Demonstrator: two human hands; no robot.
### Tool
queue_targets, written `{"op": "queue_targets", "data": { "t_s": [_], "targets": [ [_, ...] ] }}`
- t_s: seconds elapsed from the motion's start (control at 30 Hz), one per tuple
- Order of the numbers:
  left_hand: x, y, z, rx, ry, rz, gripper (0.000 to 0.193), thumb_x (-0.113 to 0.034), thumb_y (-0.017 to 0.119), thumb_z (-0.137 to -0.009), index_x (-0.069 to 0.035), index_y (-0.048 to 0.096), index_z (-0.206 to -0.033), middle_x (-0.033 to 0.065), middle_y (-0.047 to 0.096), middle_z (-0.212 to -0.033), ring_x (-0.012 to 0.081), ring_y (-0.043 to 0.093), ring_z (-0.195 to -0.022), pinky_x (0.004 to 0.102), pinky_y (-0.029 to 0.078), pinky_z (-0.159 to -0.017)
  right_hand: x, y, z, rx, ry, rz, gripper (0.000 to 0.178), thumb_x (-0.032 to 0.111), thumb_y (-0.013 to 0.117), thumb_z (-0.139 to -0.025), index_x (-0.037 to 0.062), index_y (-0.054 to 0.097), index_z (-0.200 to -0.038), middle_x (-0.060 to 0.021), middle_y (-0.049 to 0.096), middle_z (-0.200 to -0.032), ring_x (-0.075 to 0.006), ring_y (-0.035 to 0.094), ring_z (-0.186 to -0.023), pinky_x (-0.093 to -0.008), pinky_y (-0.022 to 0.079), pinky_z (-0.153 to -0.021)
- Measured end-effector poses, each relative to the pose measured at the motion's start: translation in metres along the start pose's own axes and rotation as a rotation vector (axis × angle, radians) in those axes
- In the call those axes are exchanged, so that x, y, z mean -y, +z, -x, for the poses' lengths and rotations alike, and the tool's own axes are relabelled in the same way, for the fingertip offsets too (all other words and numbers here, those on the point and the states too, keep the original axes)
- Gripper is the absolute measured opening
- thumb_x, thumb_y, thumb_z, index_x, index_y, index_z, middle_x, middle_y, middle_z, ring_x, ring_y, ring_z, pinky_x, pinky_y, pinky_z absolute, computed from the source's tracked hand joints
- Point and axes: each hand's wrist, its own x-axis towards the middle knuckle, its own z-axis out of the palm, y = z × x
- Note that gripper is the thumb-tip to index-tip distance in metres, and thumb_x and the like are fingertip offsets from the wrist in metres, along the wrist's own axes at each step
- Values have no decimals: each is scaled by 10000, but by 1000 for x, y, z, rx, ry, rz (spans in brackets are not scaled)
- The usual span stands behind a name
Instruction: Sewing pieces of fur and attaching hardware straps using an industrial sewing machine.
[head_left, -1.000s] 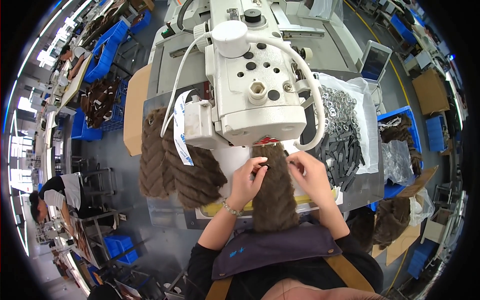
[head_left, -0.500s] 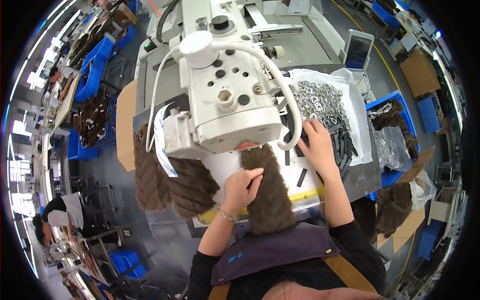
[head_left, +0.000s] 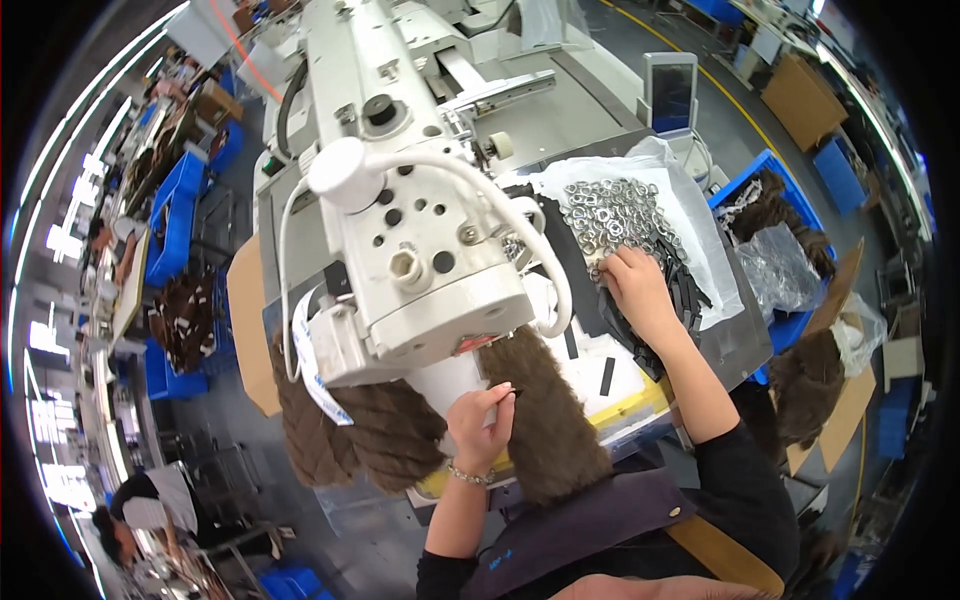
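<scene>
Factory worktable [head_left: 735, 340] carries a white sewing machine [head_left: 410, 230]; left hand [head_left: 480, 425] pinches a small black strip [head_left: 512, 390] beside brown fur [head_left: 545, 420], right hand [head_left: 635, 290] grasps black strips [head_left: 680, 290] near metal rings [head_left: 615, 210].

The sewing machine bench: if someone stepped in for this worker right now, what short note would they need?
Left hand: in front of the white sewing machine, pinching a small dark piece at its fingertips, resting on the brown furry strip that lies under the machine head.
Right hand: reaching to the right, fingers in the pile of black straps beside the heap of metal rings on white plastic.
Done: more brown furry strips hang off the bench's left edge.
Left: the strip under the machine looks unfinished; whether stitching has begun cannot be seen.
</scene>
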Motion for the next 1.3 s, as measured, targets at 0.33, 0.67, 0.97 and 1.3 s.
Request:
{"op": "queue_targets", "data": {
  "t_s": [0.33,0.67,0.97,1.3],
  "targets": [
    [-27,-8,-20,249,220,-203,141,-42,752,-755,-116,660,-832,-35,591,-662,142,563,-561,271,432,-530,-15,-19,-11,215,18,-57,85,-5,609,-774,27,616,-853,-132,592,-831,-324,596,-847,-416,482,-758],
    [-13,-9,-10,118,116,-204,192,-64,782,-745,-128,680,-895,-29,594,-682,138,567,-573,257,429,-542,26,-44,0,42,215,-396,185,-26,676,-785,38,708,-956,-134,682,-818,-284,662,-702,-330,518,-631],
    [-1,-13,-11,4,-52,-92,205,19,822,-659,-52,690,-799,43,578,-652,180,529,-525,282,405,-467,44,-28,9,185,350,-789,107,-36,699,-813,-10,679,-914,-109,712,-820,-169,700,-720,-257,538,-645],
    [-6,-9,1,-76,-213,90,190,19,810,-706,-29,688,-842,76,705,-798,191,690,-689,255,540,-587,116,0,33,585,658,-1618,128,-44,645,-878,-31,645,-1006,-98,698,-928,-154,703,-865,-234,559,-736]
  ]
}}
